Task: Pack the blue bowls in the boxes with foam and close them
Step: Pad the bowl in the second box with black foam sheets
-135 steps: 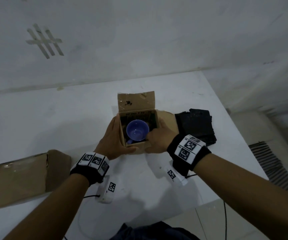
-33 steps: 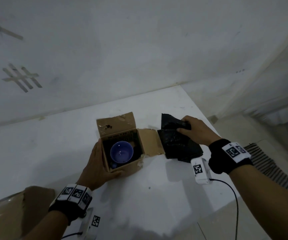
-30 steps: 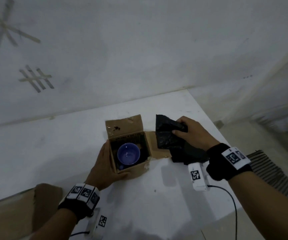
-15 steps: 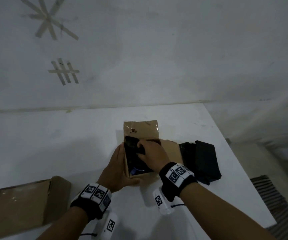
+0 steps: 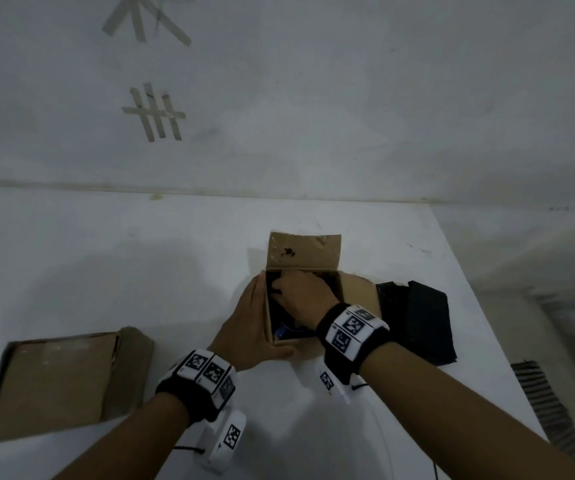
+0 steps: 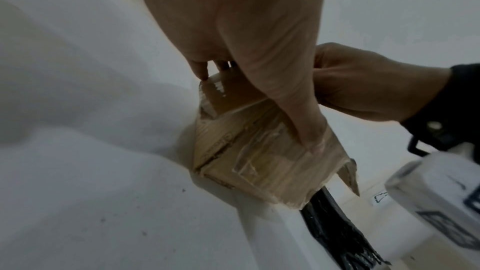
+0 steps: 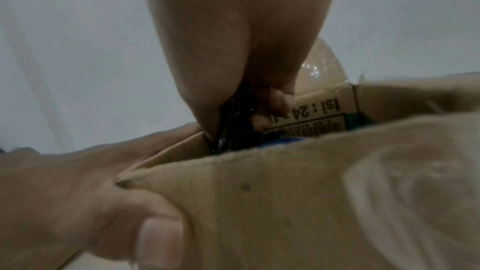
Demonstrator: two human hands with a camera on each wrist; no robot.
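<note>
A small open cardboard box (image 5: pixel 355 292) stands mid-table with its back flap (image 5: pixel 303 252) up. My left hand (image 5: pixel 249 323) grips its left front corner, fingers along the side and thumb (image 6: pixel 309 128) across the front wall (image 7: pixel 285 202). Reaching into the box, my right hand (image 5: pixel 296 296) pinches a black foam piece (image 7: pixel 233 130) against the left inner wall. The foam and that hand hide most of the blue bowl (image 5: pixel 281 332); only a sliver of its rim (image 7: pixel 280 142) shows.
A pile of black foam sheets (image 5: pixel 414 320) lies just right of the box, near the table's right edge. A larger closed cardboard box (image 5: pixel 57 379) sits at the front left. The white wall rises behind the table.
My right hand lifted a foam piece off the pile at the right, carried it left into the box over the bowl, and now has it lower inside. The left hand kept holding the box.
</note>
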